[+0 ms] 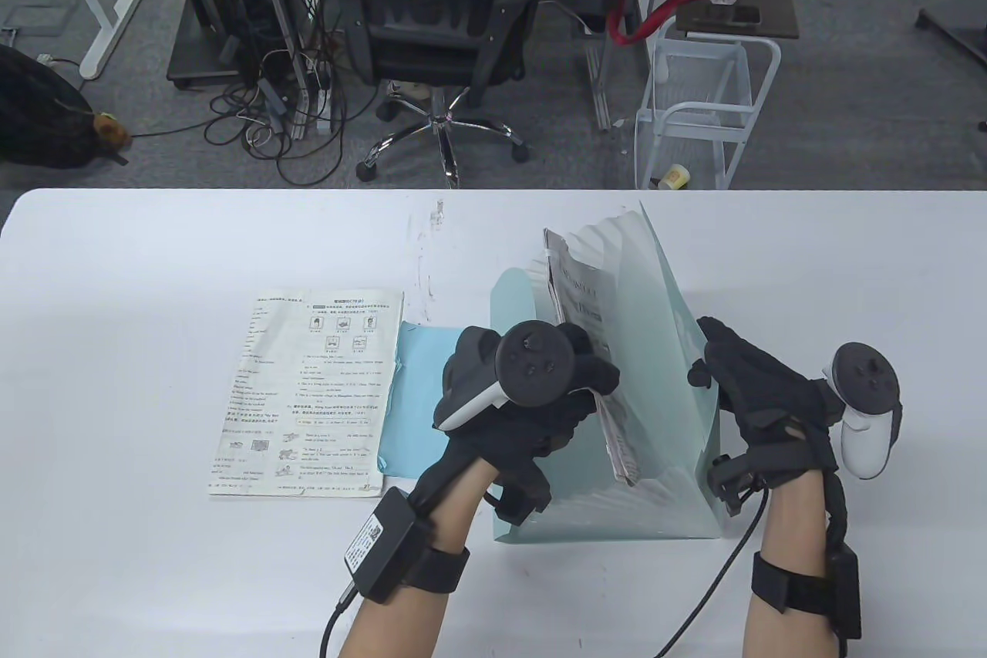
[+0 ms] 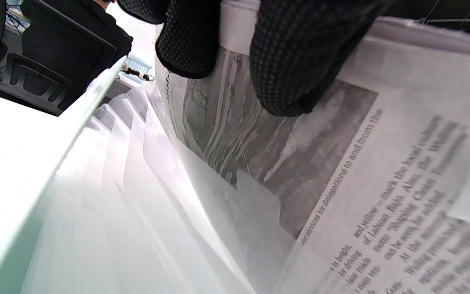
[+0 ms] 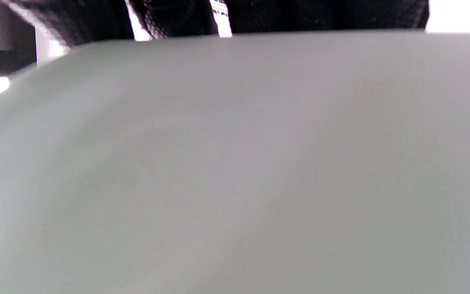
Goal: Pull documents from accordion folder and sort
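Left hand [image 1: 524, 388] pinches the newspaper [image 1: 590, 349] standing in the folder [image 1: 655, 411] mid-table, right hand [image 1: 759, 396] presses flat against its right wall, and a snag on the dividers could tear it.

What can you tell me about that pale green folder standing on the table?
The accordion folder is translucent pale green plastic, standing open on the white table, its pleated pockets fanned out. A newspaper sticks up from one pocket, gripped by the left hand. The right hand rests on its outer wall.
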Available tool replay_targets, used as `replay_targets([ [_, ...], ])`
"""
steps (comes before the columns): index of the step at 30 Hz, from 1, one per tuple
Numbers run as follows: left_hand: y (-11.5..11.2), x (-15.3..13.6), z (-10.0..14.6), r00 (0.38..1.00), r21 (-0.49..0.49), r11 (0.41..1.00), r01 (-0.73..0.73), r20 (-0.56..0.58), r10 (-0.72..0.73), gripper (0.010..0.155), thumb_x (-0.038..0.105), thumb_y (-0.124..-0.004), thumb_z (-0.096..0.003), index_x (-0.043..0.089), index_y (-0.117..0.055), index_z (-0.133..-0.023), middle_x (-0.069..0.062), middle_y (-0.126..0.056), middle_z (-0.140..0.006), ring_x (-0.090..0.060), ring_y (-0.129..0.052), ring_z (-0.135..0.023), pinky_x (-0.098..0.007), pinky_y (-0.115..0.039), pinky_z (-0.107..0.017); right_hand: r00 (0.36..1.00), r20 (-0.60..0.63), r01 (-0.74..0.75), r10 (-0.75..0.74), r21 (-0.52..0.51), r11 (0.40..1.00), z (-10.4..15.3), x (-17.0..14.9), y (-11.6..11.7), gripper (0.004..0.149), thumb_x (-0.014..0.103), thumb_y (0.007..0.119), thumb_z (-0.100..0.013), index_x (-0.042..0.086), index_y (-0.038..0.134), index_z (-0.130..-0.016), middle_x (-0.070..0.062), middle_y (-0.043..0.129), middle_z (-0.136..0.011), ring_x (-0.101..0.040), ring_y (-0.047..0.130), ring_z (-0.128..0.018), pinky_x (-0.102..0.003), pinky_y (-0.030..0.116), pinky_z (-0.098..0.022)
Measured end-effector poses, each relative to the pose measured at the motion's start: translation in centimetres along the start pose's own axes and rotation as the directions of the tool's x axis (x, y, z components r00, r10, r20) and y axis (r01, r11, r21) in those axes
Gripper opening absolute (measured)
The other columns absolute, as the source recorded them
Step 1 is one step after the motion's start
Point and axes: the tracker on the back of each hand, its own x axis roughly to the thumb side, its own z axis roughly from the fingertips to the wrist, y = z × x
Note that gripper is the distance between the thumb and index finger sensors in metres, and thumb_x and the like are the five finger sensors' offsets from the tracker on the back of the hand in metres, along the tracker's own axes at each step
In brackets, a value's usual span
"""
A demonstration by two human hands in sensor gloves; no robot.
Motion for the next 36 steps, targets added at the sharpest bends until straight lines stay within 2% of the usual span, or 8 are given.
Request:
replay_targets([
  [6,2.3,-0.6,1.6,0.998,0.084,0.995,-0.053,0.02,0.051,0.037,0.029,-0.09,-0.0476,0.039,-0.087,-0.083,0.007,-0.073,-0.095,-0.027,-0.07,-0.1,-0.048,-0.04,-0.09,1.0,-0.001,0.006,-0.006,-0.001,1.0,0.0,0.0,-0.1,0.061,0.055,0.073,-0.047,0.022,0.07,-0.098,-0.02,0.081,-0.077,-0.051,0.077,-0.081,-0.06,0.071,-0.054],
  [14,6.5,-3.4,5.0,0.98,0.318,0.927,-0.198,0.066,0.187,0.037,0.029,-0.088,-0.0497,0.038,-0.088,-0.086,0.007,-0.077,-0.093,-0.028,-0.074,-0.1,-0.047,-0.043,-0.09,1.0,-0.001,0.008,-0.008,0.001,1.0,0.0,0.0,-0.1,0.061,0.055,0.073,-0.047,0.022,0.071,-0.098,-0.02,0.081,-0.077,-0.051,0.077,-0.081,-0.06,0.071,-0.054],
  [23,9.5,-10.0,10.3,0.931,0.66,0.683,-0.313,0.072,0.357,0.041,0.034,-0.082,-0.0524,0.038,-0.082,-0.093,0.007,-0.076,-0.095,-0.031,-0.075,-0.096,-0.053,-0.05,-0.085,1.0,-0.001,0.002,-0.002,0.001,1.0,-0.1,-0.1,0.0,0.061,0.055,0.073,-0.047,0.022,0.071,-0.098,-0.02,0.081,-0.077,-0.051,0.077,-0.081,-0.06,0.071,-0.054],
  [25,9.8,-11.4,11.4,0.933,0.722,0.638,-0.265,0.025,0.36,0.041,0.032,-0.083,-0.0519,0.035,-0.083,-0.093,0.004,-0.077,-0.093,-0.034,-0.077,-0.092,-0.056,-0.052,-0.082,1.0,-0.002,0.003,-0.003,0.001,1.0,-0.1,-0.1,0.0,0.061,0.055,0.073,-0.047,0.022,0.071,-0.098,-0.02,0.081,-0.077,-0.05,0.077,-0.081,-0.06,0.071,-0.054],
  [27,10.0,-12.7,12.2,0.944,0.752,0.644,-0.14,-0.095,0.316,0.042,0.03,-0.083,-0.0519,0.032,-0.083,-0.094,0.001,-0.077,-0.092,-0.036,-0.079,-0.087,-0.058,-0.054,-0.079,1.0,-0.003,0.004,-0.004,0.001,1.0,-0.1,-0.1,0.0,0.061,0.055,0.073,-0.047,0.021,0.071,-0.098,-0.02,0.081,-0.077,-0.05,0.077,-0.081,-0.06,0.071,-0.054],
  [29,9.8,-14.1,12.5,0.94,0.702,0.705,0.099,-0.298,0.165,0.041,0.029,-0.083,-0.0514,0.031,-0.084,-0.093,0.0,-0.079,-0.091,-0.037,-0.081,-0.082,-0.059,-0.057,-0.076,1.0,-0.003,0.0,0.0,0.0,1.0,-0.1,-0.1,0.0,0.061,0.055,0.073,-0.047,0.021,0.07,-0.098,-0.02,0.081,-0.077,-0.05,0.077,-0.081,-0.06,0.071,-0.054],
  [31,9.2,-15.1,12.6,0.905,0.648,0.716,0.26,-0.422,0.053,0.042,0.03,-0.084,-0.0502,0.03,-0.085,-0.092,0.0,-0.081,-0.089,-0.035,-0.085,-0.078,-0.058,-0.061,-0.074,1.0,-0.003,-0.002,0.002,0.0,1.0,-0.1,-0.1,0.1,0.061,0.055,0.073,-0.047,0.021,0.071,-0.098,-0.02,0.081,-0.077,-0.05,0.077,-0.081,-0.06,0.071,-0.054],
  [36,6.3,-17.4,11.8,0.827,0.511,0.744,0.432,-0.554,-0.1,0.042,0.029,-0.085,-0.0493,0.03,-0.086,-0.091,-0.001,-0.083,-0.087,-0.033,-0.088,-0.073,-0.058,-0.064,-0.071,1.0,-0.004,-0.004,0.004,0.003,1.0,-0.2,-0.2,0.1,0.061,0.055,0.073,-0.047,0.021,0.07,-0.098,-0.02,0.081,-0.077,-0.05,0.077,-0.081,-0.06,0.071,-0.054],
])
